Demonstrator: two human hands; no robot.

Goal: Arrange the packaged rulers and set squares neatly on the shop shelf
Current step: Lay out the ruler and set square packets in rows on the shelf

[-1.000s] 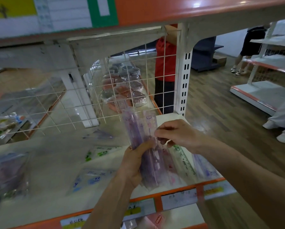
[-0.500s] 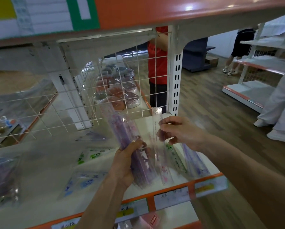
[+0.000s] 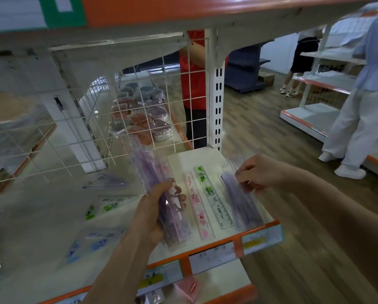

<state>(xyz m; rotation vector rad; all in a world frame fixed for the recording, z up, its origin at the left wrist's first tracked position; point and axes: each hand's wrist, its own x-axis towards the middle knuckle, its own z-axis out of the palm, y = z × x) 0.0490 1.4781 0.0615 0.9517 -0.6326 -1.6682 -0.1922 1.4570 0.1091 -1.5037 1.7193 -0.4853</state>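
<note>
The left hand (image 3: 155, 212) grips a ruler bundle (image 3: 161, 194) mid-frame, above the shelf (image 3: 205, 159). The right hand (image 3: 258, 172), fingers (image 3: 241, 178) curled, pinches a purple ruler (image 3: 240, 198) lying at the shelf's right, beside a green ruler (image 3: 212, 196) and a pink ruler (image 3: 196, 205).

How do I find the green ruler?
Look at the right end of the white shelf with the orange front edge. Three rulers lie side by side there; the green ruler is the middle one. Only it has green pictures, between the pink ruler and purple ruler.
</note>
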